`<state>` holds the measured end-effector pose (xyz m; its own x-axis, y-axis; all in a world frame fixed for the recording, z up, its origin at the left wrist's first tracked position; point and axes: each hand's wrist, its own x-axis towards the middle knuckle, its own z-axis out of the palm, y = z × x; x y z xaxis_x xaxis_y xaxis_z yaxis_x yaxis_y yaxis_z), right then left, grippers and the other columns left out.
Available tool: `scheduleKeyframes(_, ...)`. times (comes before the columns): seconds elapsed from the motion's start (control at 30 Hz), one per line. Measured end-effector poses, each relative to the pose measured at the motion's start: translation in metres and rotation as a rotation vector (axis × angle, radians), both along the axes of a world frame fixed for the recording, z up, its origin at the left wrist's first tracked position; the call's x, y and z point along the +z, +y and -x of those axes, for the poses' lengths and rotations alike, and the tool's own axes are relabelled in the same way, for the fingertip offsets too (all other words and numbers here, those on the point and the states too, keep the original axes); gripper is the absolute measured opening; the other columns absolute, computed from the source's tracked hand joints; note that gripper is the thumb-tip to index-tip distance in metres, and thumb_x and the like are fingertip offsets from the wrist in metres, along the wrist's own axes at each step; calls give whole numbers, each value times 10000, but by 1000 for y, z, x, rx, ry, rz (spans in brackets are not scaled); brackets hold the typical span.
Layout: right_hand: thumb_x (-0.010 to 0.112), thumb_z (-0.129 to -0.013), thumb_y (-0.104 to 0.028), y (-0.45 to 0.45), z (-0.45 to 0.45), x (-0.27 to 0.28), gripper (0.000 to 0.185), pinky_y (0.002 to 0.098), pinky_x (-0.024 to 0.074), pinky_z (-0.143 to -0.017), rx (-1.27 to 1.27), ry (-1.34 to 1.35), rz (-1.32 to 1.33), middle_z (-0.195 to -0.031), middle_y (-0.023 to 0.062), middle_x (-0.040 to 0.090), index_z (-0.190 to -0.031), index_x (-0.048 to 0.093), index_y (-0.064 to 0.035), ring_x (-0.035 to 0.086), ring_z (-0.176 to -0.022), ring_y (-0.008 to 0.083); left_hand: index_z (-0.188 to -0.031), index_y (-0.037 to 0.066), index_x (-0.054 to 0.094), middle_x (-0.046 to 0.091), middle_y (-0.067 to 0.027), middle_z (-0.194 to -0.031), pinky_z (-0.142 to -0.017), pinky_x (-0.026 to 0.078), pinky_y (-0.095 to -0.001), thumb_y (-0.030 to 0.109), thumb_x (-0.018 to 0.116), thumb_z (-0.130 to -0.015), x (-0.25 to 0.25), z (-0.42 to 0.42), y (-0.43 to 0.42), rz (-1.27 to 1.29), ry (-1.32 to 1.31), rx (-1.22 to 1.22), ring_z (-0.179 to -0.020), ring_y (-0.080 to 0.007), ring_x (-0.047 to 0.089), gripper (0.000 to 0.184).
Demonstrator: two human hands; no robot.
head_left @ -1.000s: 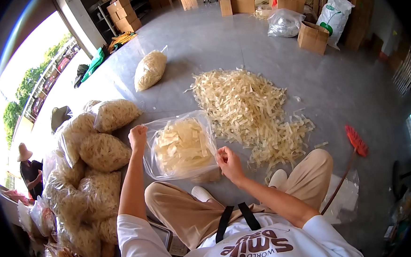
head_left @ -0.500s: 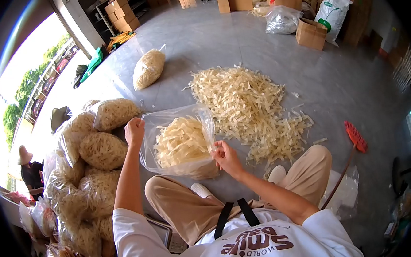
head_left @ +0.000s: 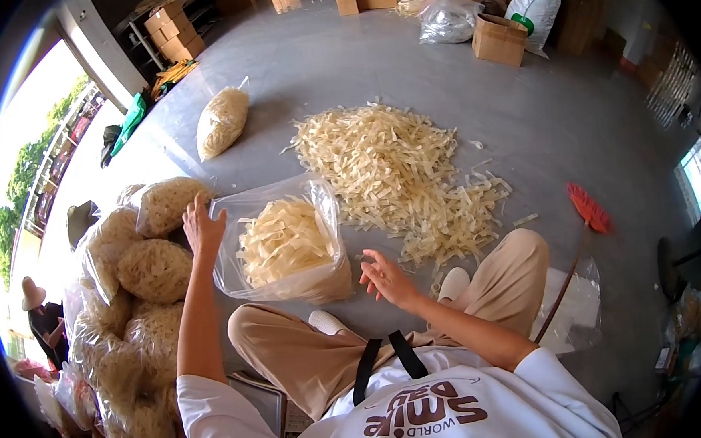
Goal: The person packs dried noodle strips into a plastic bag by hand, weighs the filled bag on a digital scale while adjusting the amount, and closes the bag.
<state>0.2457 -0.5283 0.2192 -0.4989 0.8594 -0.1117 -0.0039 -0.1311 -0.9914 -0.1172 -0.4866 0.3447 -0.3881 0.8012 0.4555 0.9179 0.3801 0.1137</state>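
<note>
A clear plastic bag (head_left: 330,212) stands open-mouthed in front of my legs, partly filled with pale yellow, flat strips (head_left: 284,243). My left hand (head_left: 204,228) is at the bag's left side with fingers spread, holding nothing. Off the bag's right side hovers my right hand (head_left: 388,279), its fingers loosely apart and nothing in them. Beyond the bag, a large loose pile of the same strips (head_left: 387,160) lies on the grey floor.
Filled bags (head_left: 155,271) are heaped at my left, and one more filled bag (head_left: 224,122) lies farther ahead. A red-headed broom (head_left: 589,208) rests at right. Cardboard boxes (head_left: 500,39) stand at the back. Outside, at far left, is a person in a hat (head_left: 45,322).
Both hands have let go of the bag's rim and opened. My right hand has drawn away from the bag. The whole view has shifted slightly.
</note>
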Motion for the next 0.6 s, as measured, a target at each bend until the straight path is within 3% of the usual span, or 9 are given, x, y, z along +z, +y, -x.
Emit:
scheduleKeyframes(0.2, 509, -873, -275, -23, -46, -85, 472, 260, 441, -418, 7, -313, 128, -718, 77, 587, -1235, 356, -12, 553, -533, 132, -1267, 85, 388, 485, -144, -1146, -931, 348, -417, 128, 656, -708, 43, -102, -7, -58, 34, -301, -1074, -322, 434, 621)
scheduleKeyframes(0.3, 551, -835, -244, -33, -64, -132, 500, 273, 444, -423, 9, -457, 170, -702, 86, 596, -1230, 369, 3, 560, -523, 141, -1239, 65, 413, 489, -145, -1143, -939, 345, -409, 60, 650, -693, 45, -143, -8, -68, -21, -607, -1077, -323, 430, 595)
scheduleKeyframes(0.47, 590, -789, -190, -39, -87, -150, 544, 280, 450, -434, -11, -598, 297, -722, 99, 603, -1238, 358, 9, 562, -530, 154, -1109, 24, 515, 512, -135, -1094, -906, 380, -399, 39, 639, -694, 38, -203, -9, 0, -132, -824, -1058, -315, 448, 433)
scheduleKeyframes(0.6, 606, -751, -148, -34, -87, -171, 564, 292, 441, -431, -101, -606, 181, -733, 109, 594, -1235, 363, 7, 565, -534, 170, -1048, 18, 544, 519, -128, -1062, -858, 415, -395, 17, 619, -701, 17, -253, -11, 67, -201, -1017, -1032, -310, 467, 354)
